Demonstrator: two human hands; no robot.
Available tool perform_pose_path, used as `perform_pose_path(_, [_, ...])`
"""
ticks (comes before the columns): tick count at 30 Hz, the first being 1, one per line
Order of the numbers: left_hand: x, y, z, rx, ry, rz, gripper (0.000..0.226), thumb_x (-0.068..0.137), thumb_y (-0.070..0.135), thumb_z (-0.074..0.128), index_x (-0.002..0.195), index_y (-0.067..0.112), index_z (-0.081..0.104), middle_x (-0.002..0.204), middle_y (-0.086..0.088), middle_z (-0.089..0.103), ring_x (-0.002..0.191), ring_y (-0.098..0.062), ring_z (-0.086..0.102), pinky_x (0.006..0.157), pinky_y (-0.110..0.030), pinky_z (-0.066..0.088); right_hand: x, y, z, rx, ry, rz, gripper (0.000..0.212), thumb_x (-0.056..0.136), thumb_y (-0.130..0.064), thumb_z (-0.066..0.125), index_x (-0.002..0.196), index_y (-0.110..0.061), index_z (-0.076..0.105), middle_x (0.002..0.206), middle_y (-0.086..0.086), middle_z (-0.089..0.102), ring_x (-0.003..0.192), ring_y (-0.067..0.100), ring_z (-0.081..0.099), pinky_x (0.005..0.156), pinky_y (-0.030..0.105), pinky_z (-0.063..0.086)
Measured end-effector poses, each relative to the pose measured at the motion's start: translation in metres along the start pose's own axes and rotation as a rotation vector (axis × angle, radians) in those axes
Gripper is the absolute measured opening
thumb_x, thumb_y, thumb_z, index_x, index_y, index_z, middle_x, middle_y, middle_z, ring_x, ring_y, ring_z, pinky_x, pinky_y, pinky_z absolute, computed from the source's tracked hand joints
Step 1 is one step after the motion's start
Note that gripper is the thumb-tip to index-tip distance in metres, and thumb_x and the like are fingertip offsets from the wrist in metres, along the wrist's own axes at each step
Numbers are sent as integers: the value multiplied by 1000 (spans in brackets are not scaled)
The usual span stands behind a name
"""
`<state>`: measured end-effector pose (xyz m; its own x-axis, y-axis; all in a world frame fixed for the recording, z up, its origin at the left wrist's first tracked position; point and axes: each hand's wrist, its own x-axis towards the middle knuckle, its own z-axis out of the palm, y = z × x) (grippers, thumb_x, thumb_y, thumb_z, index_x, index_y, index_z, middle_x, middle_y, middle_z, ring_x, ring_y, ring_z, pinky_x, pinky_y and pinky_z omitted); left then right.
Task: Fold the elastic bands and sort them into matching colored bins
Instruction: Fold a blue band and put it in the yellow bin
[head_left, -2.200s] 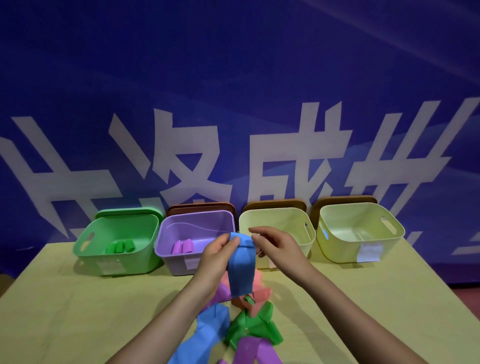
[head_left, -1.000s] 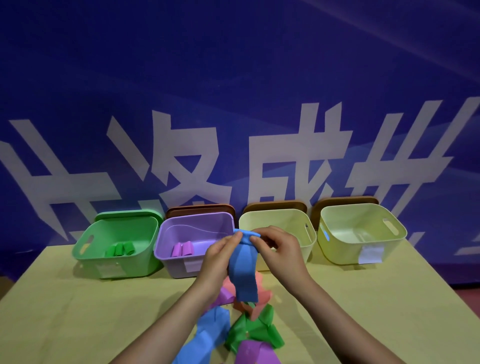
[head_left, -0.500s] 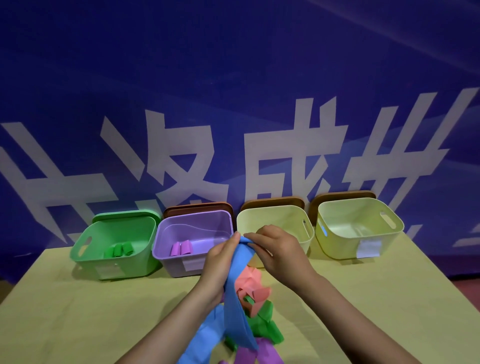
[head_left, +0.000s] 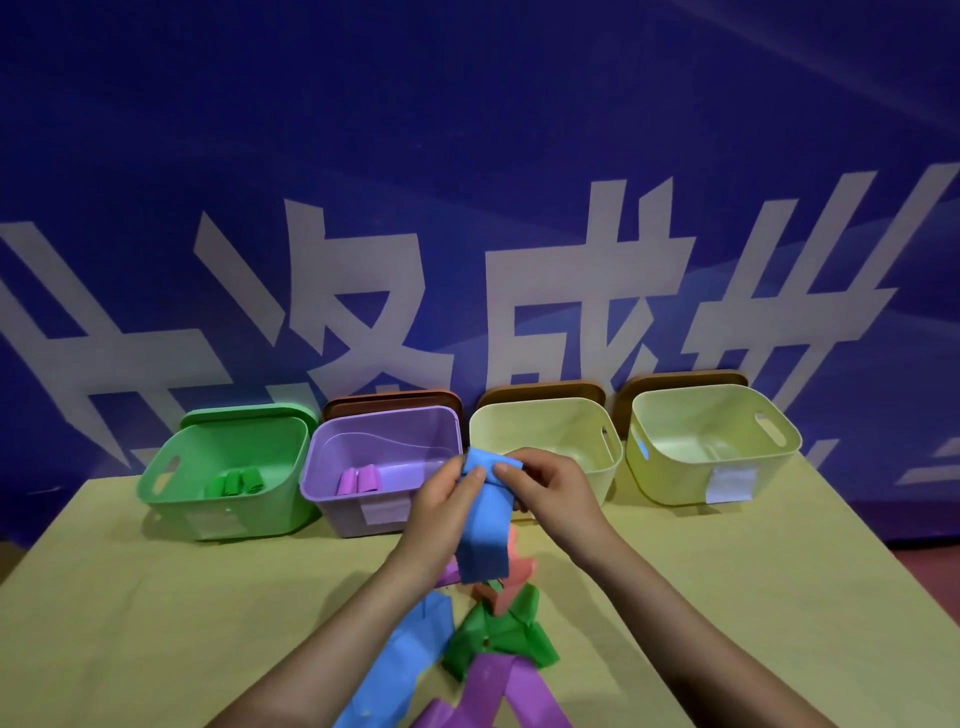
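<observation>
A blue elastic band (head_left: 485, 525) hangs doubled over in the air above the table. My left hand (head_left: 441, 506) and my right hand (head_left: 550, 488) both pinch its top fold. Below them lies a loose pile: another blue band (head_left: 400, 670), a green band (head_left: 498, 634), a purple band (head_left: 498, 691) and a pink band (head_left: 511, 577). Along the back stand a green bin (head_left: 171, 483) with folded green bands, a purple bin (head_left: 332, 499) with two folded purple bands, and two pale yellow bins (head_left: 613, 467) (head_left: 675, 478).
The yellow table (head_left: 156, 623) ends at a blue banner wall (head_left: 467, 208) behind the bins. Brown lids (head_left: 395, 400) lean behind the purple and yellow bins, a green lid (head_left: 249, 413) behind the green one. White labels mark the bin fronts.
The blue band hung long half a second ago, reaching the pile. It is now folded shorter and lifted clear of the pile, with both hands pinching its top.
</observation>
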<state>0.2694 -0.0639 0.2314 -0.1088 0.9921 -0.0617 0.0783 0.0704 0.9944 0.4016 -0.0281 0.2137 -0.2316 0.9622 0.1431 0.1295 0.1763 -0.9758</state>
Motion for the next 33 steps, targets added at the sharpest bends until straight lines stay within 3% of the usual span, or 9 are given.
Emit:
perform_pose_path(2, [-2, 2, -2, 5, 26, 48, 21, 98, 13, 49, 85, 22, 64, 78, 4, 65, 67, 3, 59, 60, -10, 44, 1, 2, 1, -66, -2, -52, 15, 91, -14, 61, 81, -9, 69, 64, 2, 59, 59, 6, 49, 59, 28, 40])
perform_pose_path(4, [0, 1, -4, 52, 30, 96, 20, 97, 18, 51, 85, 20, 66, 79, 0, 66, 71, -7, 59, 63, -16, 45, 1, 2, 2, -147, -11, -104, 18, 88, -23, 59, 85, -10, 71, 70, 6, 63, 63, 7, 51, 61, 31, 42])
perform_pose_path(10, [4, -5, 2, 95, 136, 160, 23, 97, 17, 51, 86, 1, 63, 73, -16, 58, 66, -12, 49, 57, -21, 40, 0, 1, 6, -359, 97, -313, 31, 88, -34, 53, 95, -13, 74, 84, -4, 71, 75, 7, 60, 67, 17, 44])
perform_pose_path(14, [4, -1, 0, 92, 106, 107, 22, 97, 19, 52, 80, 20, 65, 74, -1, 62, 66, -5, 53, 61, -16, 42, -3, 4, 8, -363, 134, -335, 26, 89, -31, 55, 95, -14, 74, 82, -7, 69, 74, 1, 58, 65, 10, 40])
perform_pose_path(16, [4, 0, -1, 61, 66, 53, 22, 96, 22, 53, 79, 26, 66, 79, -2, 64, 74, -11, 56, 69, -23, 45, -4, 5, 8, -342, 132, -306, 23, 89, -29, 56, 93, -14, 73, 76, -10, 65, 70, 0, 55, 62, 10, 37])
perform_pose_path(21, [5, 1, -2, -2, 63, -92, 25, 92, 36, 56, 76, 21, 68, 80, -7, 67, 77, -19, 60, 73, -33, 46, -5, 4, 5, -292, 125, -293, 33, 86, -41, 52, 93, -17, 73, 75, -13, 63, 70, 3, 55, 62, 12, 38])
perform_pose_path(26, [6, -2, 2, -49, 61, -83, 22, 95, 29, 53, 80, 24, 68, 84, -4, 69, 85, -21, 63, 84, -37, 50, -4, 5, 2, -347, 112, -334, 35, 87, -38, 51, 96, -13, 74, 80, -10, 66, 71, -6, 54, 65, 6, 36])
perform_pose_path(29, [6, -6, 3, -102, 64, -102, 21, 95, 27, 54, 82, 21, 69, 85, -4, 70, 85, -19, 63, 82, -32, 51, -5, 6, -1, -444, 95, -402, 36, 89, -35, 50, 99, -10, 73, 83, -2, 70, 72, -4, 49, 67, 2, 34])
perform_pose_path(33, [6, -11, 6, -179, 26, -184, 21, 95, 34, 55, 85, 21, 69, 76, 4, 71, 72, -8, 66, 68, -20, 51, -4, 9, -7, -539, 90, -415, 31, 89, -33, 52, 101, -12, 72, 81, 0, 69, 71, -1, 46, 66, 3, 33])
